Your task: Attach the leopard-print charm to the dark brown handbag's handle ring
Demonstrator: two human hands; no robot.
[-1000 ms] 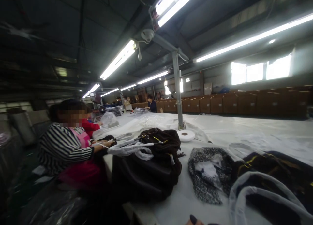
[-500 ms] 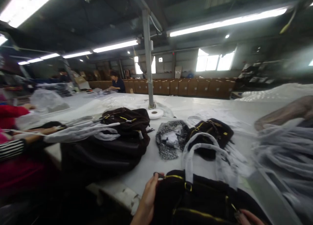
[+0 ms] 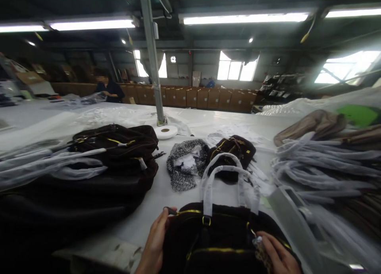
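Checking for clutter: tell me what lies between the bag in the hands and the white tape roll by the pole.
In the head view, between the dark bag and the tape roll lie a speckled black-and-white fabric piece and bare white table.

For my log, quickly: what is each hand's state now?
Left hand: closed on the black bag, at its left end.
Right hand: on the bag's right side; grip unclear.

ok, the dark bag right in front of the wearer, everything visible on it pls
The dark handbag looks like soft brown-black fabric with yellow-gold zip lines along its top and across its front. Two looped handles, wrapped in whitish protective material, stand upright from gold rings. It lies on the white table at the near edge, its bottom cut off by the frame. The left hand grips its left top corner; the right hand pinches something small and unclear at its right.
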